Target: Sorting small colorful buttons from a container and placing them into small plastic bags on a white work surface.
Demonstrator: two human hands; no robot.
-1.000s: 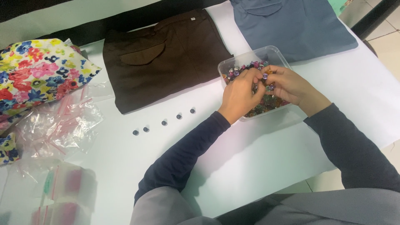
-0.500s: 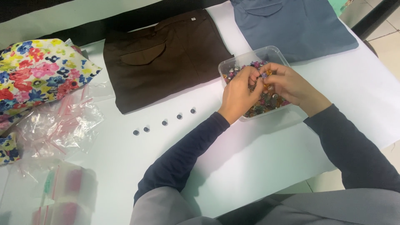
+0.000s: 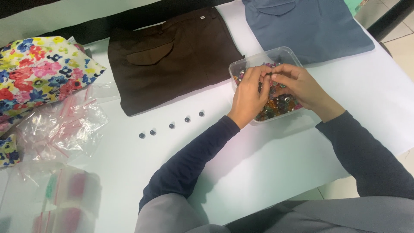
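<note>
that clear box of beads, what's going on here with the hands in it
A person has both hands over a clear plastic box full of small multicoloured beads. The left hand and right hand meet above the box, fingers pinched close together on something too small to make out. Five small dark round pieces lie in a row on the white table. A folded brown garment, a blue garment, floral fabric and clear plastic bags lie around.
</note>
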